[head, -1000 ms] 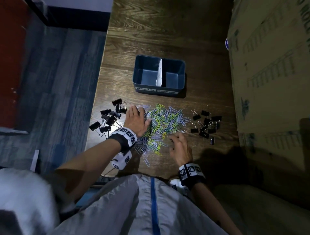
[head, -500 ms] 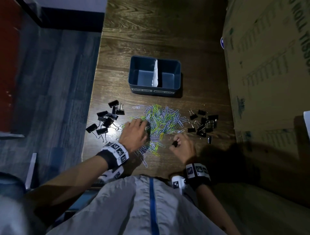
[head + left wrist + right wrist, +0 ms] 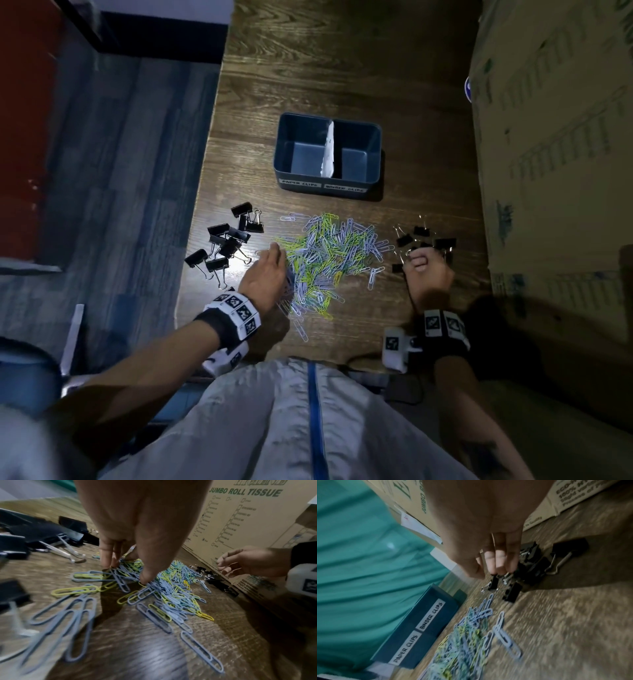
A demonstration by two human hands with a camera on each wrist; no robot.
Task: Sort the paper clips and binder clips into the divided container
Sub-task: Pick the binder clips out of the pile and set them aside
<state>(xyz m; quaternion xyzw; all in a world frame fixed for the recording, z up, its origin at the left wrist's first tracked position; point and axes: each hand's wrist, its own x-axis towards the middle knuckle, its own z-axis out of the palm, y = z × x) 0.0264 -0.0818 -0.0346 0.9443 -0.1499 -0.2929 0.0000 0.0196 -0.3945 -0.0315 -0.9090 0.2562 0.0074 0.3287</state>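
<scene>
A pile of blue and yellow paper clips (image 3: pixel 329 253) lies on the wooden table in front of a dark blue divided container (image 3: pixel 284 171), whose two compartments look empty. Black binder clips lie in a left group (image 3: pixel 229 240) and a right group (image 3: pixel 424 236). My left hand (image 3: pixel 126 570) reaches down into the pile's left edge, its fingers (image 3: pixel 107 559) and thumb pinching paper clips (image 3: pixel 164 588). My right hand (image 3: pixel 485 572) is curled over the right group, fingertips pinching a small binder clip (image 3: pixel 494 584). A thin wire handle shows between its fingers.
A large cardboard box (image 3: pixel 555 154) walls off the table's right side, close to the right binder clips. The container's labels (image 3: pixel 418 626) read PAPER CLIPS on the left and BINDER CLIPS on the right. The table's left edge (image 3: pixel 202 219) drops to blue floor.
My right hand has moved right, from the paper clip pile to the right group of binder clips. My left hand has shifted to the pile's left edge with fingers pointing down.
</scene>
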